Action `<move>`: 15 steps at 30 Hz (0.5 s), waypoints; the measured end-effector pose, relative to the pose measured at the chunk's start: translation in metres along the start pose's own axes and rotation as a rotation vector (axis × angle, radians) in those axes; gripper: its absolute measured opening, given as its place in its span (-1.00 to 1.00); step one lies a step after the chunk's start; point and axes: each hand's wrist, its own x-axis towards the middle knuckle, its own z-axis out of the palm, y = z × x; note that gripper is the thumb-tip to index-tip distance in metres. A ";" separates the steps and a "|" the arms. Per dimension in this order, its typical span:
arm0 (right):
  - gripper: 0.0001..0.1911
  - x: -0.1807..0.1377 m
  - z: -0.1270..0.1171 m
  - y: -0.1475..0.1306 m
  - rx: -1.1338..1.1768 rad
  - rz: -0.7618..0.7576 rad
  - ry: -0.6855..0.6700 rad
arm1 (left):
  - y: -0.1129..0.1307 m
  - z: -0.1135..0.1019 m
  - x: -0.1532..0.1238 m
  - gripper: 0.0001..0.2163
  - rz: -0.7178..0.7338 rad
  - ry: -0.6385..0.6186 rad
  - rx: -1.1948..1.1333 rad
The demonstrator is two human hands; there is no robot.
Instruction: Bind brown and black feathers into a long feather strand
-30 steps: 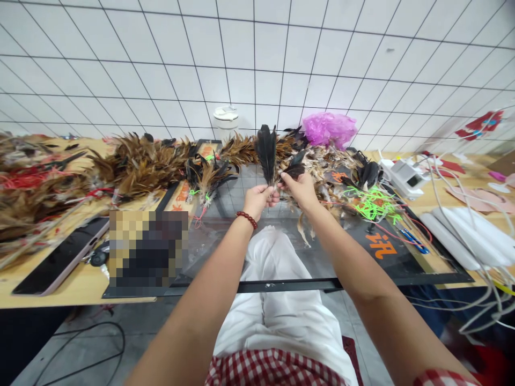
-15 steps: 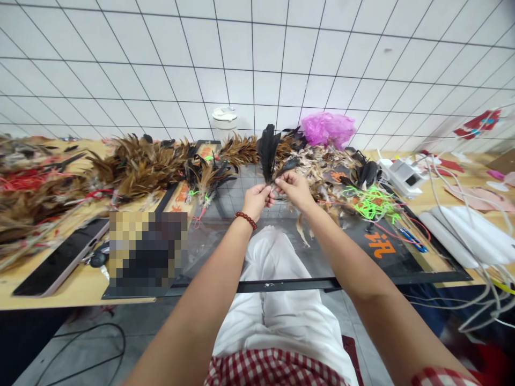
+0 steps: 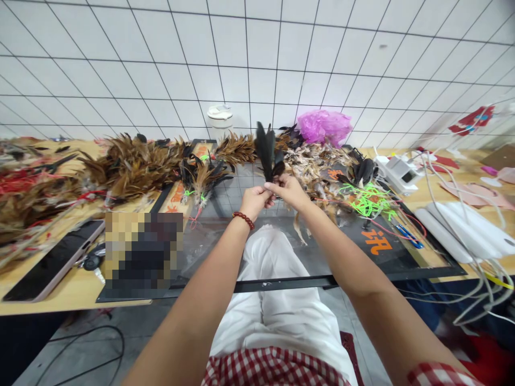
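Upright black feathers (image 3: 265, 153) stand in a small bunch above my two hands, over the middle of the glass panel. My left hand (image 3: 256, 201), with a brown bead bracelet (image 3: 243, 219) at its wrist, is closed on their quill ends. My right hand (image 3: 290, 191) meets it from the right, thumb against the left fingertips, its fingers closed at the base of the bunch. The quills are mostly hidden by the fingers. Left of my hands lie bundles of brown and black feathers (image 3: 203, 177) tied with green string; loose pale feathers (image 3: 317, 166) lie to the right.
A long heap of brown feathers (image 3: 132, 166) fills the back left. Behind stand a white lidded cup (image 3: 220, 120) and a pink plastic bag (image 3: 324, 127). Green strings (image 3: 368, 201), blue pens (image 3: 408, 236), white cables (image 3: 478, 289) and a power strip lie right; a phone (image 3: 54, 262) and keys (image 3: 93, 261) lie left.
My right hand has come in against my left hand, and the dark feather it held slanting to the right now stands closer to the bunch. The view has shifted slightly.
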 end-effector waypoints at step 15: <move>-0.79 0.001 -0.069 -0.020 -0.591 -0.028 0.236 | 0.004 0.000 -0.001 -0.94 -0.061 0.016 -0.265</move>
